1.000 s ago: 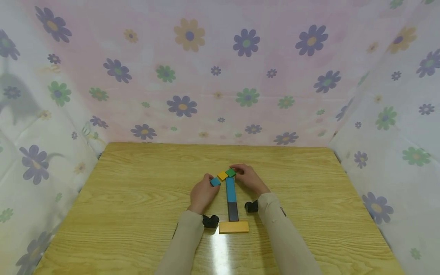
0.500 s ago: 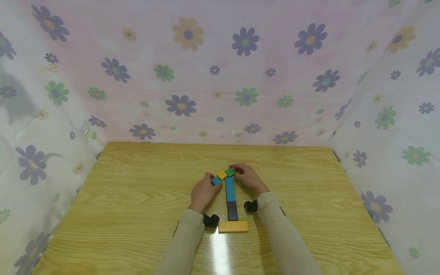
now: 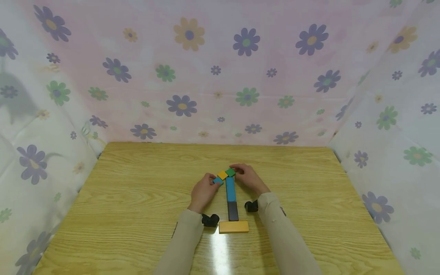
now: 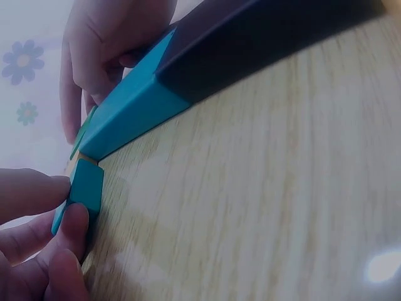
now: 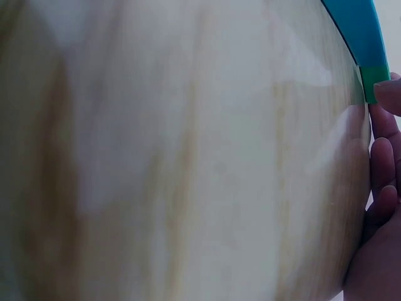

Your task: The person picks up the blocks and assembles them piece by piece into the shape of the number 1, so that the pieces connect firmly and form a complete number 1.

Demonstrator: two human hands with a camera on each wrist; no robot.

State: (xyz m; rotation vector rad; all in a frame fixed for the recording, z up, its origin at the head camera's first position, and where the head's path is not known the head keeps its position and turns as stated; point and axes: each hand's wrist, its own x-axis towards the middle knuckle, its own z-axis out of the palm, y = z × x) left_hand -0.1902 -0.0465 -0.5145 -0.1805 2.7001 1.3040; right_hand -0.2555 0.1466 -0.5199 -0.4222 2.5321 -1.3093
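In the head view my left hand (image 3: pixel 201 194) pinches a small blue block (image 3: pixel 218 181) between thumb and finger. That block meets a small yellow block (image 3: pixel 222 175), and a small green block (image 3: pixel 230 172) follows on the right, the three making a slanting row. My right hand (image 3: pixel 250 179) holds the green block at its right end, with the thumb (image 5: pixel 390 94) on it in the right wrist view. Below the row, a long blue block (image 3: pixel 230 189) and a black block (image 3: pixel 233 211) lie end to end. The left wrist view shows the pinched blue block (image 4: pixel 88 185) close up.
A long orange-yellow block (image 3: pixel 233 227) lies crosswise at the near end of the black one. Black wrist devices (image 3: pixel 211 220) sit by both sleeves. The wooden table (image 3: pixel 137 191) is enclosed by flowered cloth (image 3: pixel 216 88) at the back and sides.
My left hand has shifted slightly right with the small blue block, closing the gap to the yellow block. The right hand stays at the green block.
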